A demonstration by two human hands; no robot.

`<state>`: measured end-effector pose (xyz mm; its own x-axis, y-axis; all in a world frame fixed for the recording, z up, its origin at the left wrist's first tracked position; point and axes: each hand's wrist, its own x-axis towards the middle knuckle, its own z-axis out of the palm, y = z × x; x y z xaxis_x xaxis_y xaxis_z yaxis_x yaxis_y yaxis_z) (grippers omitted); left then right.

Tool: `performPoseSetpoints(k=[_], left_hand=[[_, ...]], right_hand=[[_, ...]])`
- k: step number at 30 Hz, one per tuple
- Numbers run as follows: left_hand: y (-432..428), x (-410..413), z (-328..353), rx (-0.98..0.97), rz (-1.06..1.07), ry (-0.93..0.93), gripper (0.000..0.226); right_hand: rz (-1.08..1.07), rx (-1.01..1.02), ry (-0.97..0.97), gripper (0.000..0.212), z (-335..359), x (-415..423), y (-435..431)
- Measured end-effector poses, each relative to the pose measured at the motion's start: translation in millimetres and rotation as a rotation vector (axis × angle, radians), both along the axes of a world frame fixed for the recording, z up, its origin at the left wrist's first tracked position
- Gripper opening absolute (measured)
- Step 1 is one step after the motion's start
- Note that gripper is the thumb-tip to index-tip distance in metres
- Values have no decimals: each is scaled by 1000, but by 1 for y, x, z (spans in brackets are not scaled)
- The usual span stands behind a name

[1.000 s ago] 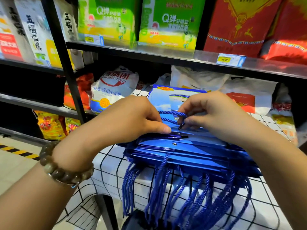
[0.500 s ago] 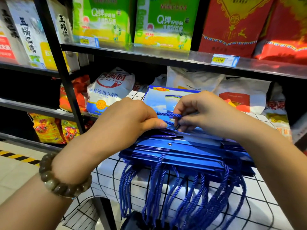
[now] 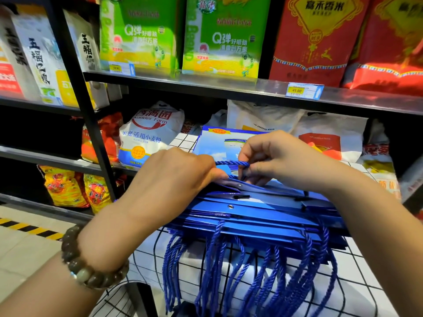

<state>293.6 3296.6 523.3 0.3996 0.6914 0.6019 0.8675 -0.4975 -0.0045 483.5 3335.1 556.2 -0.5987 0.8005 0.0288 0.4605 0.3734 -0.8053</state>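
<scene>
The fingers [image 3: 250,167] of the right hand [image 3: 283,161] were curled and pinched one end of a blue twisted cord [image 3: 231,163]. The cord ran taut and level to the left hand [image 3: 174,177]. The left hand's fingers were clenched round the other end, and its thumb lay flat on the rim of the top bag [image 3: 212,145]. Both hands were close together, almost knuckle to knuckle, just above that rim. A small metal eyelet showed in the rim below the right fingertips.

The top bag was a flat paper gift bag with a pale blue printed face. It lay on a stack [image 3: 256,216] of similar glossy blue bags, fanned so each rim showed. The stack covered the middle of the counter [image 3: 359,284], which was draped in a white cloth with a black grid. The printed end of the top bag pointed toward the far edge. Many blue rope handles [image 3: 219,275] from the lower bags hung over the near edge.

A bracelet [image 3: 91,268] of brown and grey beads circled the left wrist.

A black metal shelf [image 3: 229,84] stood beyond the far edge of the counter. It carried green packs [image 3: 219,37] and red packs [image 3: 318,42], with a yellow price tag [image 3: 297,90] reading 45.00. Below the shelf, a white flour sack [image 3: 148,133] leaned just past the far left corner. To the left of the counter, the floor [image 3: 25,252] had pale tiles and a yellow and black stripe.
</scene>
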Motion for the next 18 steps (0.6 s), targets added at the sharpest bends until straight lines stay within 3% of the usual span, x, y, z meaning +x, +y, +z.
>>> performPoseSetpoints(k=[4,8,11,13,18], left_hand=[[-4,-2,1,25,4,27,47],[-8,-3,0,40,-33,264,40],[-12,-4,-1,30,-100,442,7],[-12,-2,-5,35,-98,496,19],[-15,-1,-4,116,-55,532,16]], right_hand=[[2,-35,52,23,1,2,0],[16,-27,23,22,-2,1,-4],[-7,8,12,23,-7,0,-7],[-22,26,15,24,-7,1,-8],[-1,95,-32,26,-5,0,-12]])
